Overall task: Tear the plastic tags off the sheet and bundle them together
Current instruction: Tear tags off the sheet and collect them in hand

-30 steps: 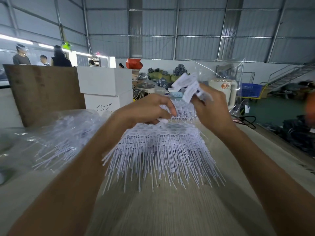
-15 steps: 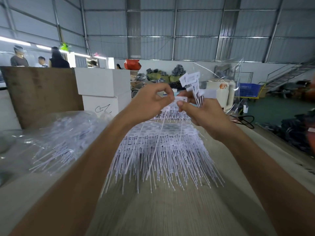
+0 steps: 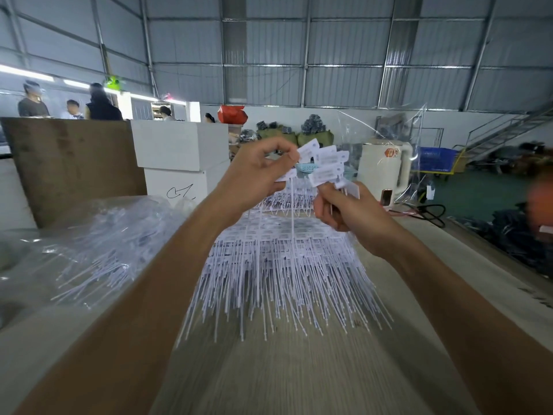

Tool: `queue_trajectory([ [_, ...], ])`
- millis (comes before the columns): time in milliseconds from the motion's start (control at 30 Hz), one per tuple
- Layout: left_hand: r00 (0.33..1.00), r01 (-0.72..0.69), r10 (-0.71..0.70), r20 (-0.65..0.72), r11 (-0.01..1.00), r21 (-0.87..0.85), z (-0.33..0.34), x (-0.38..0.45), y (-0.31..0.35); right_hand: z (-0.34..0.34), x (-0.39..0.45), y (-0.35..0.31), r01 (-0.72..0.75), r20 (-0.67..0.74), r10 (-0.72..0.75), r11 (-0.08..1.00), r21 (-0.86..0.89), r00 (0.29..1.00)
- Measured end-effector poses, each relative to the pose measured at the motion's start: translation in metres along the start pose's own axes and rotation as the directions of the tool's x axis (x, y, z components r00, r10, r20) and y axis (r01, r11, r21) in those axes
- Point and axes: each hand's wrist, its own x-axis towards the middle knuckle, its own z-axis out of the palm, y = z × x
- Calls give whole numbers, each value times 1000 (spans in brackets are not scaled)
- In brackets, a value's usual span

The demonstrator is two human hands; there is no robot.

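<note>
Both hands are up over the middle of the tabletop (image 3: 299, 375), close together. The left hand (image 3: 257, 178) pinches a single white tag (image 3: 289, 175) by its flat head between thumb and curled fingers, and the tag's thin tail hangs straight down in front of the pile. The right hand (image 3: 348, 212), just right of it, grips a bundle of torn-off tags (image 3: 327, 164), fingers wrapped round the tails, with the label heads fanning up and left until they almost meet the left fingertips. Below and just beyond both hands, the sheets of tags (image 3: 284, 265) lie stacked on the tabletop, their tails splayed toward the near edge. To the left sits a clear plastic bag (image 3: 98, 244) with more tags inside. Far behind stand white boxes (image 3: 179, 151), and to the right a cream-coloured kettle (image 3: 384, 169).
</note>
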Motion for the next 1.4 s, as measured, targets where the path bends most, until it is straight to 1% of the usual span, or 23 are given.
queue_trajectory([
  [67, 1000, 18, -18, -19, 1000, 13, 0, 1, -1, -1, -2, 0, 41, 46, -37, 996, -80, 998],
  [100, 999, 27, -26, -25, 999, 20, 0, 1, -2, 0, -2, 1, 52, 68, -45, 994, -93, 997],
  [133, 999, 34, -33, -20, 999, 27, -1, 1, -3, 1, -1, 2, 43, 81, -38, 997, -67, 996],
  [233, 998, 31, -33, 44, 998, 50, -1, -1, -3, 6, 3, 6, -37, 114, 22, 991, 126, 993],
  [300, 996, 31, -37, 78, 997, 67, -2, -2, -2, 6, 7, 9, -50, 52, 44, 989, 136, 998],
  [367, 988, 47, -59, 140, 995, 88, -3, -3, -2, 1, 9, 10, -36, -72, 47, 989, 144, 996],
  [400, 979, 55, -75, 189, 992, 110, -4, -4, -1, -2, 9, 9, -43, -114, 65, 982, 185, 991],
  [433, 965, 63, -93, 246, 990, 129, -4, -5, 0, -5, 10, 8, -57, -115, 87, 968, 243, 990],
  [500, 928, 72, -121, 351, 986, 149, -4, -6, 4, -10, 9, 3, -108, -24, 122, 941, 321, 992],
  [567, 905, 70, -128, 406, 986, 154, -4, -6, 8, -10, 7, -1, -163, 52, 155, 948, 275, 987],
  [667, 875, 12, -91, 476, 986, 167, -5, -7, 11, -6, 5, 0, -169, 90, 160, 981, 101, 983],
  [733, 848, -8, -73, 524, 989, 151, -7, -8, 11, -4, 5, -1, -152, 82, 145, 985, 87, 986],
  [833, 825, 4, -69, 561, 993, 117, -9, -8, 10, -8, 3, -3, -103, 164, 91, 992, 68, 982],
  [867, 831, 11, -81, 550, 992, 130, -9, -8, 10, -10, 3, -4, -95, 176, 83, 994, 56, 981],
  [900, 849, 11, -94, 520, 987, 161, -9, -8, 10, -12, 3, -4, -95, 155, 85, 994, 57, 984],
  [1000, 931, -34, -97, 352, 937, 348, -7, -5, 9, -17, 6, -6, -90, 66, 80, 985, 148, 995],
  [1033, 952, -58, -79, 297, 903, 425, -7, -3, 9, -17, 7, -7, -83, 60, 73, 979, 189, 996],
  [1100, 972, -103, -41, 230, 808, 580, -5, -1, 9, -15, 8, -7, -83, 39, 75, 961, 265, 996],
  [1167, 984, -112, -8, 176, 745, 657, -2, 0, 10, -11, 8, -7, -78, -3, 83, 949, 305, 997],
  [1233, 995, -76, 13, 99, 735, 674, 0, 0, 11, -8, 9, -8, -55, -41, 70, 953, 299, 997],
  [1300, 999, -37, 8, 46, 729, 684, 2, 0, 13, -6, 9, -9, -16, -53, 30, 969, 246, 998],
  [1367, 998, -38, -8, 69, 765, 643, 1, 0, 13, -8, 8, -9, 18, -45, -10, 982, 190, 999],
  [1400, 995, -33, -30, 98, 812, 582, 0, 0, 11, -9, 7, -8, 34, -37, -29, 985, 167, 999],
])
